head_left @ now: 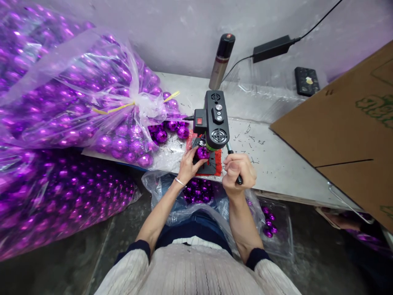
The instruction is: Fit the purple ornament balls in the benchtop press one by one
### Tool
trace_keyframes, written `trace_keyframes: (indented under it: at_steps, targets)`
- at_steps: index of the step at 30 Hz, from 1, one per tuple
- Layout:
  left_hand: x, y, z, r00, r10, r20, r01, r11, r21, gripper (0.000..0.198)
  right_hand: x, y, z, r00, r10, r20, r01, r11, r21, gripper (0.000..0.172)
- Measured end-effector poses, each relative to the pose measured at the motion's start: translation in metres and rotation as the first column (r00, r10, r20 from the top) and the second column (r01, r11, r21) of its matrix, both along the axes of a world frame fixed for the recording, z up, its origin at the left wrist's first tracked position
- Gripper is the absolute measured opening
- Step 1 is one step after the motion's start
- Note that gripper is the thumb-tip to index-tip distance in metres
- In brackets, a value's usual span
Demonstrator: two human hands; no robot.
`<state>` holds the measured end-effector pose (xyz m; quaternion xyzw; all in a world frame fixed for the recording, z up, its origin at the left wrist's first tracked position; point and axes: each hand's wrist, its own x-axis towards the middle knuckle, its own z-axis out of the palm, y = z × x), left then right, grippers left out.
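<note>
A shiny purple faceted ball (202,153) is between the thumb and fingers of my left hand (189,166), under the head of a small black bench drill press (216,119). The machine's base (211,169) stands on a red mat (218,157). My right hand (239,171) is wrapped round the machine's lever handle (240,179), whose black end shows below the fist. The drill's tip and the point where it meets the ball are hidden by the head. Several loose purple balls (183,132) lie left of the machine.
Big clear bags of purple balls (70,94) fill the left side. A tall dark bottle (221,61) stands behind the machine near a power adapter (272,49) and a phone (307,81). At right is a cardboard box (340,135). Dark shavings (250,137) litter the table.
</note>
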<state>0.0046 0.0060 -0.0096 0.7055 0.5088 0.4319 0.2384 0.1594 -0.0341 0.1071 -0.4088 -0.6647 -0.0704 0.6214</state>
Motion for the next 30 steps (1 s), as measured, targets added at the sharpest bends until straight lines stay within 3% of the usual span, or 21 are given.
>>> trace_keyframes:
  at_steps: [6, 10, 15, 22, 26, 30]
  targets:
    - [0.0, 0.001, -0.002, 0.975, 0.055, 0.214, -0.014, 0.983, -0.185, 0.063, 0.0, 0.0, 0.001, 1.0, 0.01, -0.004, -0.01, 1.0, 0.01, 0.025]
    - [-0.006, 0.006, 0.001, 0.887, 0.152, 0.435, 0.008, 0.939, -0.345, 0.061, 0.0, 0.0, 0.002, 1.0, 0.003, -0.004, -0.003, 1.0, 0.008, 0.025]
    - [-0.014, 0.01, 0.005, 0.836, 0.15, 0.528, 0.077, 0.921, -0.382, 0.06, -0.001, 0.0, 0.001, 1.0, 0.002, -0.017, -0.002, 1.0, 0.003, 0.025]
    - [-0.009, 0.004, 0.002, 0.931, 0.08, 0.355, 0.048, 0.941, -0.336, 0.06, -0.001, 0.0, -0.001, 1.0, 0.006, -0.014, -0.006, 1.0, 0.008, 0.025]
    - [-0.007, -0.001, -0.002, 0.989, -0.03, 0.144, 0.052, 0.987, -0.152, 0.065, -0.001, 0.0, -0.002, 1.0, 0.004, -0.021, -0.004, 1.0, 0.01, 0.025]
    - [-0.007, -0.007, -0.004, 0.993, -0.113, -0.023, 0.114, 0.992, 0.051, 0.066, 0.0, 0.0, -0.002, 1.0, 0.01, -0.016, -0.01, 1.0, 0.009, 0.025]
